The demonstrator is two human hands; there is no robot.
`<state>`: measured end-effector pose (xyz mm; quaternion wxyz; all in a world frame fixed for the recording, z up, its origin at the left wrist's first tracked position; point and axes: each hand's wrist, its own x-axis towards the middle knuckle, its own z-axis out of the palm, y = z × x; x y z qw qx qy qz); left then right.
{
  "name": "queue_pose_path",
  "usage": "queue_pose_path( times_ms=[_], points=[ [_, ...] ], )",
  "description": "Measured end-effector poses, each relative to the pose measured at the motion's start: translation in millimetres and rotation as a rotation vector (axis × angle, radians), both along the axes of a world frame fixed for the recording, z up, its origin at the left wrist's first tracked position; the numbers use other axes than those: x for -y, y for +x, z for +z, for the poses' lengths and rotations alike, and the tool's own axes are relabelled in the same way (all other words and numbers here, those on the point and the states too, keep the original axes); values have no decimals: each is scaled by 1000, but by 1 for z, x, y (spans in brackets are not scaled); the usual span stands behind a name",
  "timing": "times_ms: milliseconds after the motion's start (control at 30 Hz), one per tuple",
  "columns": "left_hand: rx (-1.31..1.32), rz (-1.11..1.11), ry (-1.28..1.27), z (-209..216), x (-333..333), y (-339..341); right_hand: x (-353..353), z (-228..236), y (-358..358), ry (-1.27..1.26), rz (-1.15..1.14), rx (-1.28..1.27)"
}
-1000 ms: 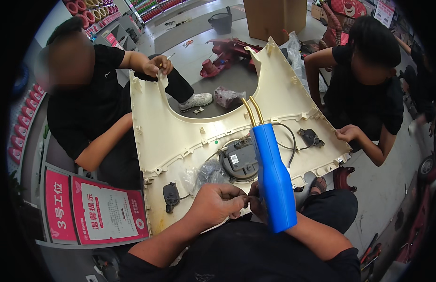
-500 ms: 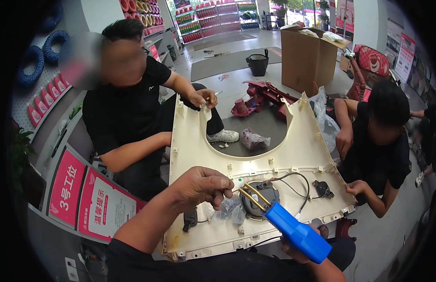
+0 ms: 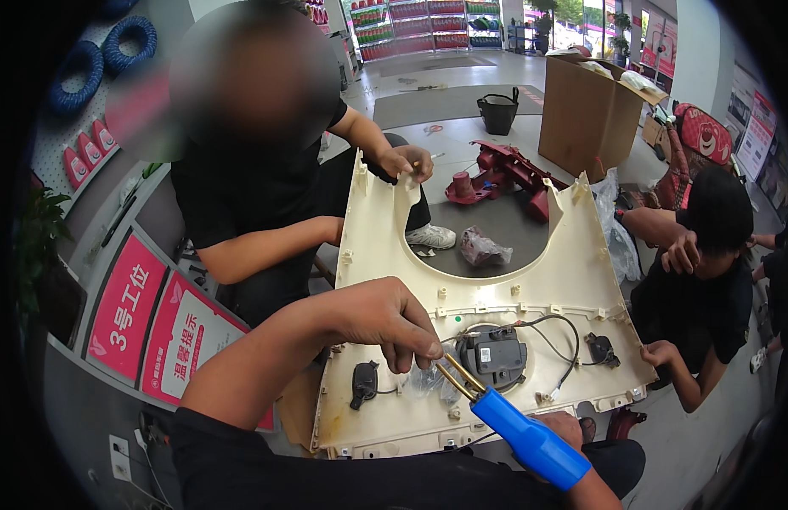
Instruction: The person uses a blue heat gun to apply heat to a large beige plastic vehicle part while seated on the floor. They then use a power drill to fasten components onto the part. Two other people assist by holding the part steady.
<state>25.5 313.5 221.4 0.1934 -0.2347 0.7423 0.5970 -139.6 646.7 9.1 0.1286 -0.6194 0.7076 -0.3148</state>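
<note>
Narrowed the gap to prongs (image 3: 463, 374) of blue tool (image 3: 530, 439), now just below pinched-together left fingers (image 3: 429, 343); cannot tell finger grip of right hand (image 3: 567, 424).

Bright daylight from far windows (image 3: 572, 31), dark bent fisheye edges

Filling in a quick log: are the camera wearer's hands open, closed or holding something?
Left hand: closed, fingers curled; whether it pinches anything cannot be told.
Right hand: partly hidden behind the blue two-pronged tool; its grip cannot be told.
</note>
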Motion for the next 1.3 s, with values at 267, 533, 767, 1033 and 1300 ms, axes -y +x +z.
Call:
queue_pose_path(
  times_ms=[267, 533, 767, 1033, 1300],
  points=[
    [-45, 13, 16, -17, 6, -2, -6, -11, -1, 87, -39, 106],
    [-148, 121, -70, -31, -3, -3, -4, -5, 0, 126, -63, 118],
    [-329, 154, 123, -54, 1, 0, 1, 1, 2, 163, -71, 57],
    [-323, 429, 331, -66, -16, 9, 7, -14, 9, -135, -69, 79],
    [-276, 495, 353, -69, -20, 17, 13, 3, 15, -175, 46, 45]
  ],
)
